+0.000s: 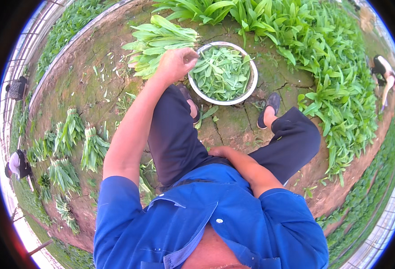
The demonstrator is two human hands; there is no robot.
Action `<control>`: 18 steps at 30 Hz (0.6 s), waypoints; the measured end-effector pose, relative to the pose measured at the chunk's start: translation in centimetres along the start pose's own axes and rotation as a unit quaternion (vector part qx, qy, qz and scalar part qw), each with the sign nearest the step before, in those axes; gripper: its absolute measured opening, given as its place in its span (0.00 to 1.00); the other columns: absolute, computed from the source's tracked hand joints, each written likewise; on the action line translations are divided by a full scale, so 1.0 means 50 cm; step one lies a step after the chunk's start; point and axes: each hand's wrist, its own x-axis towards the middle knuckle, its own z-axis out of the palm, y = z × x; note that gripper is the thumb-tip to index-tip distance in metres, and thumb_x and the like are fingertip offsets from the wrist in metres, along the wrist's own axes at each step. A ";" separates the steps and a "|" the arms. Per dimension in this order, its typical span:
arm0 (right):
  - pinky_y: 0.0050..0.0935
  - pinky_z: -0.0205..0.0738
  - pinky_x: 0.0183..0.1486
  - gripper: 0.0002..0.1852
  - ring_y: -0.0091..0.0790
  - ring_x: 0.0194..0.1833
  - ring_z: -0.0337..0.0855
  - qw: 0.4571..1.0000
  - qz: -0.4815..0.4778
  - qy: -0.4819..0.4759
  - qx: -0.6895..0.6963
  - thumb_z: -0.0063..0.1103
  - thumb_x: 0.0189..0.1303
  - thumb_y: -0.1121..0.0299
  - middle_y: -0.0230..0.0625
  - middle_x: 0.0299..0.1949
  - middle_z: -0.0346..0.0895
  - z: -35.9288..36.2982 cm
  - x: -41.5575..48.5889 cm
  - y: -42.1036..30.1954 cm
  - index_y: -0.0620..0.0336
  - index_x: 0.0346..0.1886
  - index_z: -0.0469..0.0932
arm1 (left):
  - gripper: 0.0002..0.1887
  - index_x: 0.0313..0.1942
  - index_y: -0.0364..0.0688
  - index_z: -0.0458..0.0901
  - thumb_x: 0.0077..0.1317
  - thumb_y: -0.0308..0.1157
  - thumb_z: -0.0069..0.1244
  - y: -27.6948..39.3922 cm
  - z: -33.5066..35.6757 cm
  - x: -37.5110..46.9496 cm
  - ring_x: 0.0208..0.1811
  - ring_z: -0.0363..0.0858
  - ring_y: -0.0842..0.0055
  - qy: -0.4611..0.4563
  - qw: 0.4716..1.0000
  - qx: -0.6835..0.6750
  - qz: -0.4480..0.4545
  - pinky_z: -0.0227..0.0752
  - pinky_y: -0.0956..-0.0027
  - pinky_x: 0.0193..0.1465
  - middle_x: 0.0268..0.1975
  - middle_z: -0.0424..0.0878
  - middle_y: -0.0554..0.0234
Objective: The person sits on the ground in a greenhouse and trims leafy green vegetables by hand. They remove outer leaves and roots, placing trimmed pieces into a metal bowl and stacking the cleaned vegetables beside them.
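Note:
My left hand (178,63) is at the left rim of a round metal basin (254,82), its fingers curled and the thumb near them. Whether a leaf is pinched between the fingertips is not clear. Loose green leaves (222,74) fill much of the basin. Just beyond that hand, a pile of long-leaved greens (163,37) lies on the soil, its stem ends towards the basin. My right hand (218,151) rests low between my thighs, with its fingers mostly hidden.
Growing leafy plants (332,77) fill the bed at right. Several tied bundles of greens (93,148) stand on the cracked soil (93,90) at left. My shoes (269,109) flank the basin. People bend at the far left (19,164) and far right (385,75).

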 end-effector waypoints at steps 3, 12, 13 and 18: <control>0.41 0.72 0.62 0.28 0.42 0.57 0.83 0.998 -0.053 0.001 0.024 0.56 0.66 0.49 0.44 0.60 0.83 0.031 0.051 0.076 0.59 0.60 0.82 | 0.08 0.41 0.47 0.89 0.63 0.35 0.59 0.012 0.009 0.024 0.36 0.91 0.68 -0.008 0.999 -0.024 0.025 0.82 0.65 0.41 0.34 0.91 0.62; 0.40 0.71 0.62 0.26 0.42 0.58 0.80 0.973 -0.024 -0.167 0.157 0.56 0.66 0.55 0.44 0.61 0.80 0.026 0.040 -0.017 0.59 0.62 0.80 | 0.10 0.31 0.45 0.73 0.52 0.33 0.58 0.070 0.047 -0.001 0.35 0.80 0.65 -0.212 0.921 0.147 0.291 0.70 0.61 0.31 0.27 0.72 0.63; 0.40 0.70 0.62 0.27 0.42 0.59 0.79 0.968 -0.026 -0.190 0.161 0.56 0.66 0.53 0.44 0.62 0.80 0.026 0.048 -0.029 0.58 0.63 0.79 | 0.10 0.31 0.43 0.73 0.49 0.33 0.55 0.068 0.043 0.000 0.38 0.79 0.65 -0.241 0.915 0.148 0.289 0.70 0.62 0.32 0.28 0.71 0.61; 0.40 0.67 0.66 0.30 0.43 0.63 0.76 0.948 -0.008 -0.268 0.172 0.55 0.67 0.47 0.45 0.65 0.76 0.015 0.047 -0.059 0.57 0.65 0.78 | 0.07 0.25 0.45 0.71 0.49 0.32 0.52 0.029 0.042 0.091 0.25 0.75 0.75 -0.278 0.917 0.151 0.244 0.64 0.67 0.28 0.24 0.68 0.69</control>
